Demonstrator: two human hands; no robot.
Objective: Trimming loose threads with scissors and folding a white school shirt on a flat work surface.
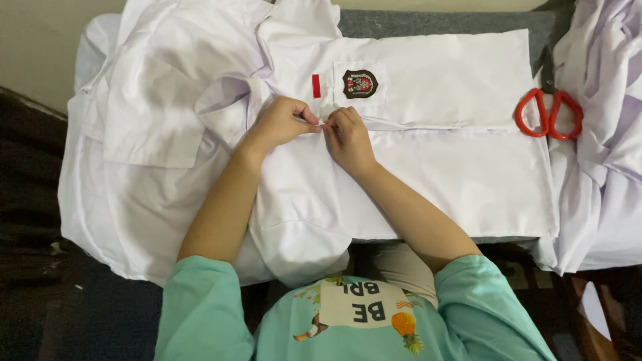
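A white uniform shirt (428,167) lies spread across a padded table, its front edge pinched between the left hand (284,124) and right hand (348,137), fingertips closed together just below the badge pocket (360,85). What they grip is too small to tell; the work appears under way. Red-handled scissors (548,110) rest untouched, well apart to the right.

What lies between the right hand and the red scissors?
In the head view, only white shirt cloth lies between the right hand and the red scissors; nothing else rests on that stretch.
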